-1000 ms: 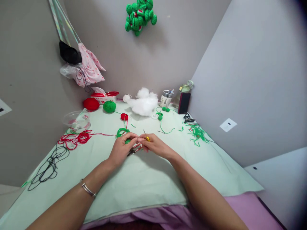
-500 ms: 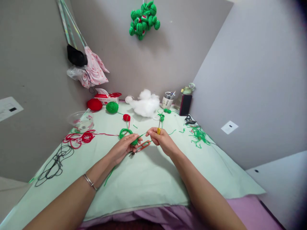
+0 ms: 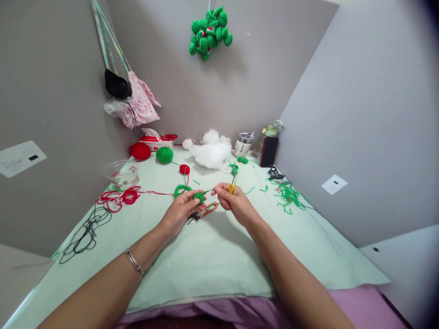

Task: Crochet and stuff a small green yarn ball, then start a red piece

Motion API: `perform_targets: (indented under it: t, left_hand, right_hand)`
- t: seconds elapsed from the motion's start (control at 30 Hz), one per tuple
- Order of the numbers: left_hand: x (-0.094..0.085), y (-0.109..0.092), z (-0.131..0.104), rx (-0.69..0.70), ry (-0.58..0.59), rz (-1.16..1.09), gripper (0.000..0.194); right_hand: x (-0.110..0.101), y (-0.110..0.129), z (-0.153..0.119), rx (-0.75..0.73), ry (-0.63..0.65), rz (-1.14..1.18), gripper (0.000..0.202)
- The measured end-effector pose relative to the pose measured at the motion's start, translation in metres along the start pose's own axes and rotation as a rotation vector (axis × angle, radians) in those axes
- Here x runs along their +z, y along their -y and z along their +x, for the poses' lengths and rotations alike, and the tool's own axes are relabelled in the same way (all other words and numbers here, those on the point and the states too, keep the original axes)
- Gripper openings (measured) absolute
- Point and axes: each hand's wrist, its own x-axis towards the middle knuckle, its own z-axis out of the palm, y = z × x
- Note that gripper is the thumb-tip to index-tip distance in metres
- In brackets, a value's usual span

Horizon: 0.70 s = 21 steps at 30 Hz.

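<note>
My left hand [image 3: 183, 206] is closed on a small round green crocheted piece [image 3: 199, 197], held between thumb and fingers. In my right hand [image 3: 232, 200] is a crochet hook with a yellow handle [image 3: 231, 188], its thin shaft pointing up and away from me. A strand of green yarn [image 3: 208, 191] runs from the piece to the fingertips of my right hand. Just below the hands, orange-handled thread snips [image 3: 206, 210] lie on the table. Behind my left hand is a loose coil of green yarn [image 3: 181, 190].
White stuffing [image 3: 212, 151] lies at the back, beside a pen tin [image 3: 243, 145] and a dark phone [image 3: 269, 151]. Yarn scraps [image 3: 288, 194] are at right. A clear bowl [image 3: 122, 175], red yarn [image 3: 128, 196] and black cord [image 3: 85, 233] are at left. Green crocheted pieces [image 3: 210, 34] hang above.
The green piece has turned in my left hand, so more of its round face shows. My right hand keeps the hook and the yarn. The whole view has shifted slightly.
</note>
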Motion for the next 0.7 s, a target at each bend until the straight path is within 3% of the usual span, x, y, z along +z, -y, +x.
perform_targets:
  t: [0.23, 0.7]
  left_hand:
    - [-0.001, 0.002, 0.0, 0.002, 0.089, 0.058, 0.027]
    - [-0.001, 0.004, -0.001, 0.005, 0.125, 0.149, 0.023]
  right_hand:
    - [0.007, 0.001, -0.005, -0.004, 0.083, -0.04, 0.038]
    - [0.012, 0.005, -0.009, 0.028, 0.142, -0.011, 0.037]
